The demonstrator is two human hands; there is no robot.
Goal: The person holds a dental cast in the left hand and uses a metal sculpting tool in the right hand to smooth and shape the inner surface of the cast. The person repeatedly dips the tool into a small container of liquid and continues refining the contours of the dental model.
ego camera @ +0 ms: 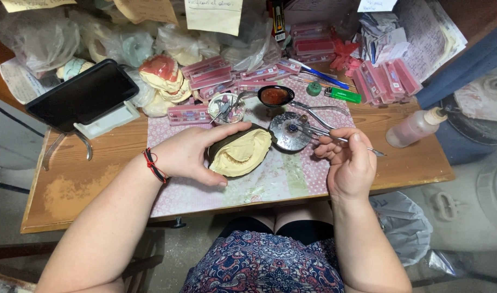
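Hands apart: left hand grips the yellow dental cast, right hand pinches a thin metal tool just beside it.

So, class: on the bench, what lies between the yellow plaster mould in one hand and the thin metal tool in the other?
In the head view, a round metal dish sits between the mould and the tool.

Cluttered wooden workbench over a grey concrete floor

Black tablet, green lighter, squeeze bottle
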